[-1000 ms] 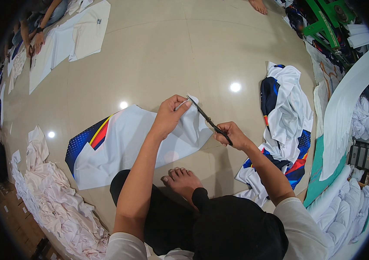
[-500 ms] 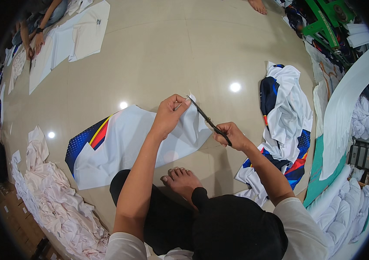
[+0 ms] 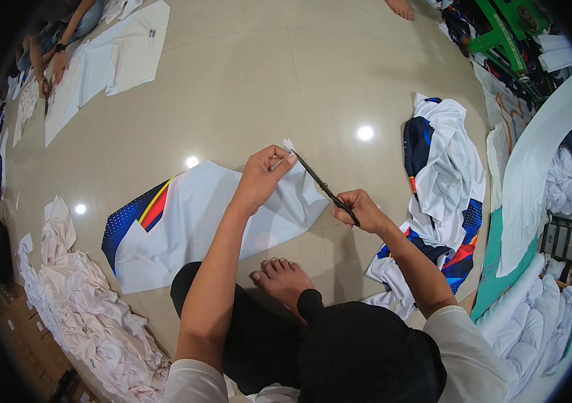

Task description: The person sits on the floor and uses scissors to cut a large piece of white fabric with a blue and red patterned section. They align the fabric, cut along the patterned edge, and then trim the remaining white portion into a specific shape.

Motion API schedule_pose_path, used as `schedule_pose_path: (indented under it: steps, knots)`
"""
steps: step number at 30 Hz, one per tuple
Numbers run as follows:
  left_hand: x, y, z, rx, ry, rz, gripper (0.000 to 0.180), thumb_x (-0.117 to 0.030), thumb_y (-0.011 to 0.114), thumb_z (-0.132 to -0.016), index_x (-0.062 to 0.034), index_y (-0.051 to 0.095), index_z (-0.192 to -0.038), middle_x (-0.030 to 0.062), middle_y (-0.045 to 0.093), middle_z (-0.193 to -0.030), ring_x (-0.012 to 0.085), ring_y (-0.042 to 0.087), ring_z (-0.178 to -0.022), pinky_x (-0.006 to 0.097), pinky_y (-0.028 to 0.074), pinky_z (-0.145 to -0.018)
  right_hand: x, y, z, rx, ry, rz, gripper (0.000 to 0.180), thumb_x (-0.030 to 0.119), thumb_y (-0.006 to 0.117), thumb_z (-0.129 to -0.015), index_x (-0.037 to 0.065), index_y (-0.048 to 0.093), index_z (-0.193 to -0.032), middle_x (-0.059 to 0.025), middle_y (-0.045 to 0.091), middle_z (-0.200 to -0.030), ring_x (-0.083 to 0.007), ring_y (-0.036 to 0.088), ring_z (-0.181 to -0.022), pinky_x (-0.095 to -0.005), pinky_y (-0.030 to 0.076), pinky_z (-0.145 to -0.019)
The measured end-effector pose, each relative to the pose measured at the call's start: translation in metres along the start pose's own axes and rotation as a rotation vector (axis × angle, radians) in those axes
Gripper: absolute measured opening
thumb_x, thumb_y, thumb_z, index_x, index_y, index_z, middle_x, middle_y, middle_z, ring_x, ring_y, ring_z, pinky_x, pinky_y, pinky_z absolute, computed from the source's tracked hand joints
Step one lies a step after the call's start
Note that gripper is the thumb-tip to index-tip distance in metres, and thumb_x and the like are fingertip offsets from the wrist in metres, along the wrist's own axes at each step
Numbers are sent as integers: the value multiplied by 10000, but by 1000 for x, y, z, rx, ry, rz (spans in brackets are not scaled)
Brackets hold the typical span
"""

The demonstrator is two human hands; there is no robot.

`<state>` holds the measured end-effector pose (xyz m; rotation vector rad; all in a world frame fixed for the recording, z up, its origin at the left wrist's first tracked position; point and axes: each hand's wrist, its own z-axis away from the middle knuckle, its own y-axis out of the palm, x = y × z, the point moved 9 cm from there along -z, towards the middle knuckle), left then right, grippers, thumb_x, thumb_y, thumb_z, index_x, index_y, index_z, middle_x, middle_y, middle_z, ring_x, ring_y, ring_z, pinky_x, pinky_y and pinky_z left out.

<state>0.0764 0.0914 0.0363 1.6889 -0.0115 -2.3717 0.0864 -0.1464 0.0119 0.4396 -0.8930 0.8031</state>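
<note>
A white fabric piece point(image 3: 198, 215) lies on the floor before me, its left end printed blue, yellow and red. My left hand point(image 3: 259, 178) pinches its upper right corner, lifting that part off the floor. In my right hand point(image 3: 360, 208) are dark scissors point(image 3: 321, 181), fingers wrapped round the handles. The blades point up and left, with their tips at the pinched corner beside my left fingertips. A small white scrap of cloth point(image 3: 288, 144) sticks up just past the tips. Whether the blades are fully closed is too small to tell.
A crumpled heap of white and blue printed fabric point(image 3: 444, 161) lies to the right. Pale cloth point(image 3: 91, 302) is piled at the lower left. At the upper left another person's hand point(image 3: 59, 65) rests by a white sheet of cloth point(image 3: 124, 60). A green machine point(image 3: 501, 37) stands upper right.
The small scrap at the blade tips has tipped to the left and stands out more. The scissor tips have shifted slightly; both my hands stay nearly in place.
</note>
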Motion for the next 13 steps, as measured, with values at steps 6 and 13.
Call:
schedule_pose_path:
  steps: [6, 13]
  knots:
    - [2, 0, 0, 9, -31, -6, 190, -247, 710, -1029, -58, 704, -1008, -74, 646, -784, 33, 437, -735, 237, 366, -714, -1, -1, 1, -16, 15, -34, 70, 22, 687, -828, 25, 649, -769, 12, 584, -656, -47, 497, -539, -229, 397, -498]
    - [5, -1, 0, 15, -52, -23, 208, -255, 723, -1023, -49, 704, -1005, -78, 643, -780, 29, 448, -741, 235, 373, -722, -2, -2, 1, 6, 5, -70, 42, -10, 665, -829, 17, 646, -803, 6, 598, -676, -50, 506, -551, -236, 397, -498]
